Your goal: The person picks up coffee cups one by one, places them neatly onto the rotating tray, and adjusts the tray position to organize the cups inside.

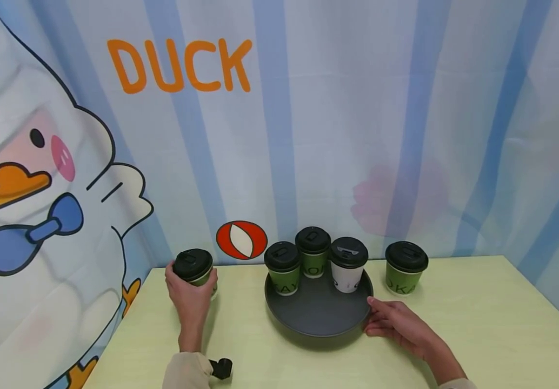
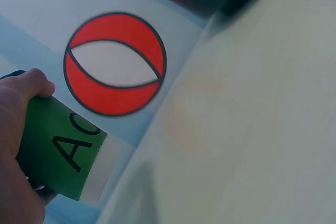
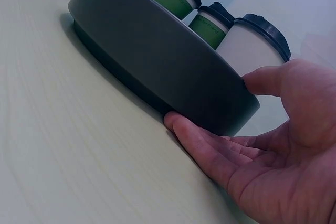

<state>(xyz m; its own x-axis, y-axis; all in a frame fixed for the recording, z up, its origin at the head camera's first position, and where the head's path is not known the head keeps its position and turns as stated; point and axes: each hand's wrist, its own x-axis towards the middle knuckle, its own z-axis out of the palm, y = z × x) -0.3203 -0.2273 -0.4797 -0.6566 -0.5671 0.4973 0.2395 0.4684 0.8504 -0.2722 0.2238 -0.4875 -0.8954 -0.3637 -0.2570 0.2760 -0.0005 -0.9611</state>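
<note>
My left hand [image 1: 192,294] grips a paper coffee cup [image 2: 63,153] with a green sleeve and black lid, at the table's left back; thumb and fingers wrap its sides. A round dark grey tray [image 1: 313,316] lies mid-table. My right hand [image 1: 401,327] holds the tray's right edge, thumb at the rim and fingers under its side in the right wrist view. Towards the back of the tray stand two green-sleeved cups, a left one [image 1: 284,270] and a rear one [image 1: 313,254], plus a white cup [image 1: 347,270], all lidded in black.
Another green-sleeved cup [image 1: 406,270] stands on the pale yellow table [image 1: 493,324], right of the tray. A printed curtain [image 1: 338,108] with a duck and a red ball rises directly behind the table. A small black device [image 1: 221,368] shows by the left sleeve.
</note>
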